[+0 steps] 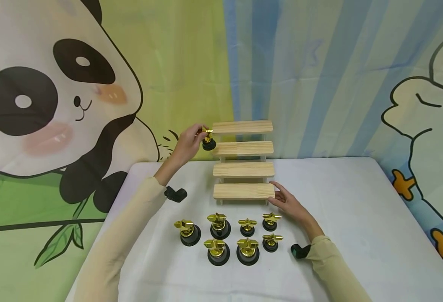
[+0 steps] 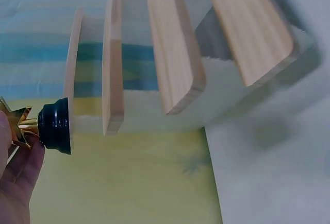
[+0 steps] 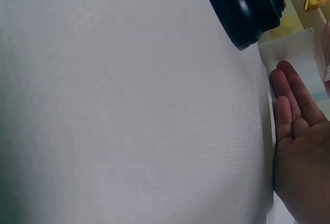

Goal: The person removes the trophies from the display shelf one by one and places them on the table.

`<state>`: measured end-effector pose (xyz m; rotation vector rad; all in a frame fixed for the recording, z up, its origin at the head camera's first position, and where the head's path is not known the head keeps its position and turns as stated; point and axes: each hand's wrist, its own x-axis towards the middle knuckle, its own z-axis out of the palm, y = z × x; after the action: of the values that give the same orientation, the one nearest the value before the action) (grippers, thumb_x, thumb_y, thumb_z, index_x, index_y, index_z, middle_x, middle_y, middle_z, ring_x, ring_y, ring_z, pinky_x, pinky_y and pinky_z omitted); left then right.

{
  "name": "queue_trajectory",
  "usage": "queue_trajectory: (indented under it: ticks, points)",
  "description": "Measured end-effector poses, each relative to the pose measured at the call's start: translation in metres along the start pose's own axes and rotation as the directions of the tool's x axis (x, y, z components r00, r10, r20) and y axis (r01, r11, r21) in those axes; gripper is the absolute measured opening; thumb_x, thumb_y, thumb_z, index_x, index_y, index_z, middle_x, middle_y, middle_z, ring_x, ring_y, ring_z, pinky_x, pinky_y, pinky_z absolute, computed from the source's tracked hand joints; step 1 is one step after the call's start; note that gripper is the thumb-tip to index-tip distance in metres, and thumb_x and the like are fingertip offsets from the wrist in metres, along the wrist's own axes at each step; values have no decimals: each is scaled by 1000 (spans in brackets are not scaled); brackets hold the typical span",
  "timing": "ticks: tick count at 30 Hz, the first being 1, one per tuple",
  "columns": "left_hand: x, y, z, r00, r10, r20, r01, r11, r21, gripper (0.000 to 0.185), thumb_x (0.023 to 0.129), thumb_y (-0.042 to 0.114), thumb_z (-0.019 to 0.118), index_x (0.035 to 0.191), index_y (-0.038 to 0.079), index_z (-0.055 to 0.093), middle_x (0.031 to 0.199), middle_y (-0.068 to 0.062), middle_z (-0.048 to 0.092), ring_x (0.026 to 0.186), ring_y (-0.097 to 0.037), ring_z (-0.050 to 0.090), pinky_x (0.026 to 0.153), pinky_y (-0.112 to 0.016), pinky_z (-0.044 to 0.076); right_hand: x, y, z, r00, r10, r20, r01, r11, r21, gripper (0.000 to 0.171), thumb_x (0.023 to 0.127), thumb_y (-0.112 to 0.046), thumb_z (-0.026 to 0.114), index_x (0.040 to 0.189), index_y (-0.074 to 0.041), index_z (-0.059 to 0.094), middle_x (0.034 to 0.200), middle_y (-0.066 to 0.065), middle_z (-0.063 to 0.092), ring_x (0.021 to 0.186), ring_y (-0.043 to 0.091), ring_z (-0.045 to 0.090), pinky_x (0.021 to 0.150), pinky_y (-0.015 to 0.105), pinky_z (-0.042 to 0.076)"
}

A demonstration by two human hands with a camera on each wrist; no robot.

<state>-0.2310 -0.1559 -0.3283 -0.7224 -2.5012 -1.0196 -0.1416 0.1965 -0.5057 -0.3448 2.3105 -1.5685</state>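
Trophy [image 1: 208,141] in the left hand [image 1: 188,144], up by the wooden steps [image 1: 243,161].
From the head view, the left hand pinched the little gold trophy beside the second step from the top, while the right hand [image 1: 289,203] lay flat and loose against the bottom step. Seven more trophies [image 1: 229,237] stood on the white table [image 1: 357,209]. The left wrist view showed fingers [image 2: 20,167] on the gold top. The right wrist view showed straight fingers [image 3: 289,105] on the cloth.

White table [image 1: 357,201], wooden stepped shelf [image 1: 243,170] at the back, seven gold trophies [image 1: 219,226] in front
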Motion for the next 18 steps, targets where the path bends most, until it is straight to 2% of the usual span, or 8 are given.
queue_trajectory:
  ticks: [11,15,18]
  points:
    - [-47,16,-7,997,57,54,-58,998,11,23,98,10,54,116,-3,60,100,-13,65,84,-19,59,69,-28,49,1,-3,1,1000,-9,-3,9,1000,-12,72,98,-33,57,156,-17,17,138,28,50,121,35,55,92,36,47]
    - [-67,23,-13,994,82,68,-84,996,27,22,98,11,54,115,-2,60,98,-12,64,81,-17,55,69,-29,48,0,-4,4,1000,2,-1,-2,1000,-8,72,98,-33,58,155,-17,17,138,28,51,121,35,55,89,32,46]
    - [-85,31,-19,993,97,73,-101,994,46,21,97,10,56,114,-1,61,98,-10,64,81,-15,55,68,-29,48,0,-4,5,1000,2,4,-2,1000,-10,72,98,-33,58,155,-16,17,138,28,50,121,36,55,90,34,47]
